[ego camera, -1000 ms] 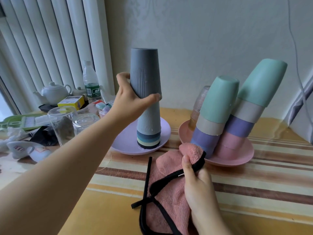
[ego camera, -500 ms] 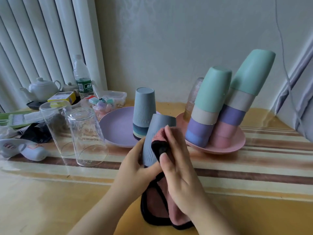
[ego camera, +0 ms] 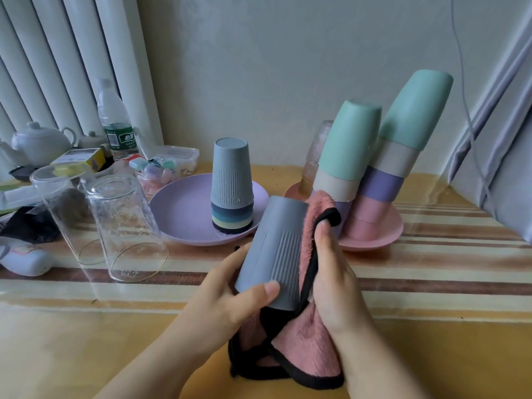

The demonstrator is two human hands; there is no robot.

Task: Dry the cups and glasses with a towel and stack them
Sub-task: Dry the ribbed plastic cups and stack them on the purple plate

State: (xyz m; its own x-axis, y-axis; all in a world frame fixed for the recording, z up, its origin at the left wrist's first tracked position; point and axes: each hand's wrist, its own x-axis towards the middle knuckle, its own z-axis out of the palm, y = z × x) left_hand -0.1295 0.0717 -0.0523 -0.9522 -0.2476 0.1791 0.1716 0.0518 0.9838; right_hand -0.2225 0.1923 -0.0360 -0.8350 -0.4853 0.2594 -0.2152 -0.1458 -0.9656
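Grey ribbed cup [ego camera: 273, 249], tilted above the tabletop [ego camera: 431, 283] | left hand [ego camera: 227, 300] grips its rim end, fingers curled | right hand [ego camera: 334, 277] presses pink towel [ego camera: 305, 341] against its side, fingers pinching cloth | likely light, stiff, slippery when wet; hold the ribbed band | cup stack [ego camera: 231, 185] on purple plate [ego camera: 178, 214] behind.

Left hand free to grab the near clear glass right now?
Probably not yet. The left hand grips the grey cup while the right hand presses the pink towel to it. The path to the clear glass looks open.
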